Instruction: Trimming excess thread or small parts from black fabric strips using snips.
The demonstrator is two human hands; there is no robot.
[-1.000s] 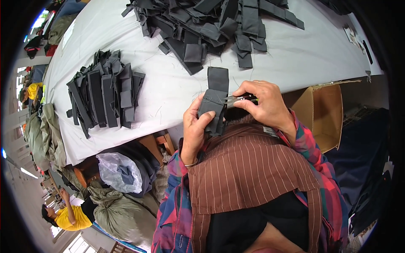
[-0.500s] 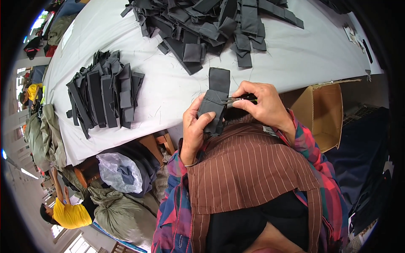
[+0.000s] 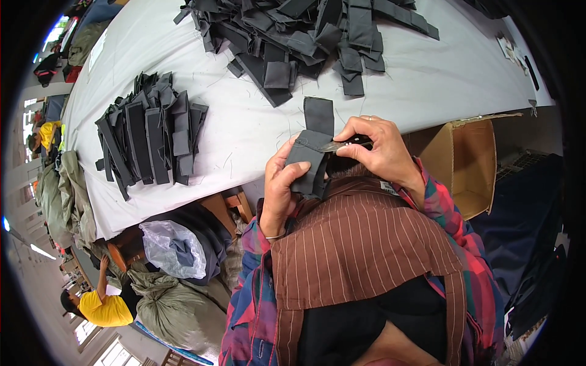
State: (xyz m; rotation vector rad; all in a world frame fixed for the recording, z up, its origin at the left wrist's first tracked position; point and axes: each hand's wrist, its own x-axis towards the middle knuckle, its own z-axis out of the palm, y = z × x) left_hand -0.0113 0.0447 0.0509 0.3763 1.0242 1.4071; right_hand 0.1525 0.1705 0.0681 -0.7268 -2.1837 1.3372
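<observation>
My left hand (image 3: 282,183) is closed on a dark grey fabric strip (image 3: 308,149), its thumb pressed flat over the folded layers. One end of the strip lies out on the white table edge. Between thumb and fingers my right hand (image 3: 376,149) grips small thread snips (image 3: 332,146). Their metal tips touch the strip near its stitched seam, and the blades look closed together. Loose threads show beside the strip. The palm side of my left hand is hidden by the cloth.
A white-covered table (image 3: 244,134) bears a large heap of grey strips (image 3: 287,36) and, at left, a neater pile (image 3: 152,131). Below the edge stand an open cardboard box (image 3: 473,165) and a clear plastic bag (image 3: 174,247). A person in yellow (image 3: 107,308) works at far left.
The snips' blades, parted at the seam before, have come together. The strip has tilted slightly. At far left, the person in yellow has lowered an arm.
</observation>
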